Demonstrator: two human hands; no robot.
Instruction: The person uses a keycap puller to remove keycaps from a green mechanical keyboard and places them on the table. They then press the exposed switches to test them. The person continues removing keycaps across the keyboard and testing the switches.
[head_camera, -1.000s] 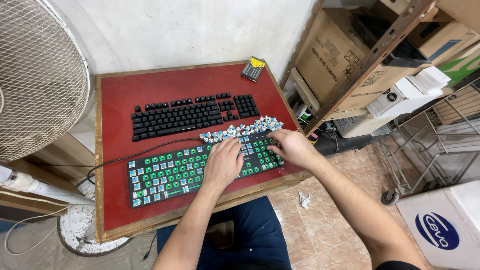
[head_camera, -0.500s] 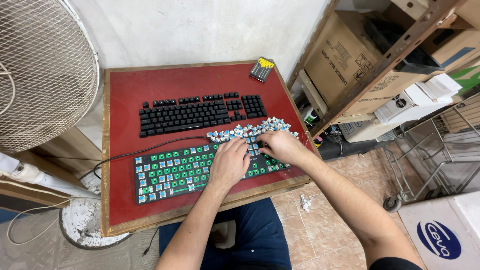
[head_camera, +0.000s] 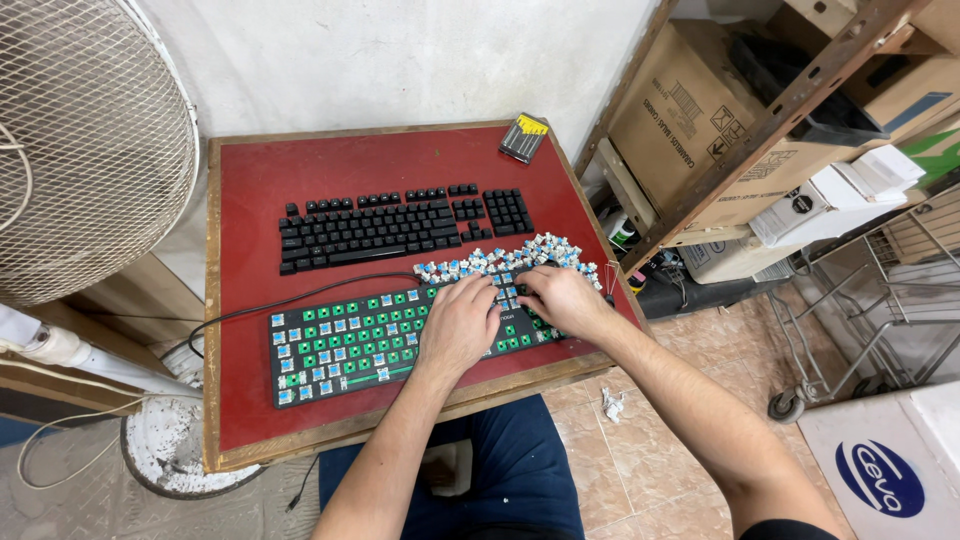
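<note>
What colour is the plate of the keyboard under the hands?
Green, dotted with blue switches, on the stripped keyboard; head view.

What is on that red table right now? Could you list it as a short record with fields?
surface: red-topped wooden table
far keyboard: black keyboard, keycaps on
near keyboard: stripped keyboard, green plate, blue switches bare
loose parts: row of removed keycaps between the keyboards
left hand: resting on the stripped keyboard
right hand: on its right end, beside the keycaps
back corner: screwdriver set

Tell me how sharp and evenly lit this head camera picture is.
Head view: sharp and evenly lit, no strong glare; soft shadows under the left hand and right hand on the stripped green-backlit keyboard; wide-angle bending curves the red-topped wooden table edges.
</note>
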